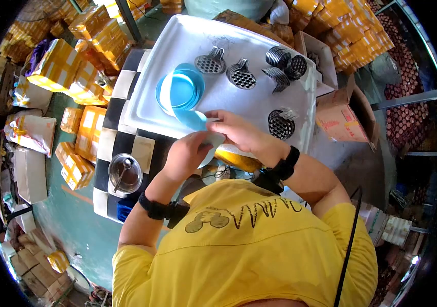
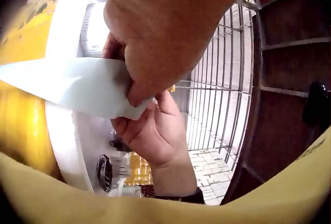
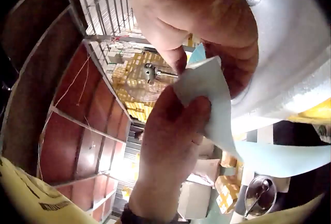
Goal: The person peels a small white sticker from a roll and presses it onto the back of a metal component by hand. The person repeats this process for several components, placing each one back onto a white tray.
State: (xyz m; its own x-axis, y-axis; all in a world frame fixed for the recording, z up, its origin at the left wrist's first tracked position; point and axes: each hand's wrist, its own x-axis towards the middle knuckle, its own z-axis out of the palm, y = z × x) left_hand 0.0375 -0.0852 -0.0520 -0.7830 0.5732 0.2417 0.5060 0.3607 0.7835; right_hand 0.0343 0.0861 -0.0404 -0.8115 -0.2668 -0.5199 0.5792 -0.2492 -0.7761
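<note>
Both hands meet above the near edge of a white tray [image 1: 259, 107]. The left hand [image 1: 182, 156] pinches a pale blue strip [image 2: 77, 87] between thumb and fingers; its loose end hangs toward the body. Close against it, the right hand [image 1: 236, 133] pinches the same strip [image 3: 207, 87] with thumb and fingertips. A blue part of the strip [image 1: 190, 118] reaches toward a round blue roll [image 1: 181, 89] lying on the tray; whether the two join is unclear.
Black slotted metal pieces [image 1: 241, 75] lie in the tray's far and right parts. A metal bowl [image 1: 125, 173] with a spoon sits on the checkered cloth [image 1: 142, 153] at left. An open carton [image 1: 343, 115] stands right of the tray; taped yellow boxes [image 1: 90, 133] are stacked at left.
</note>
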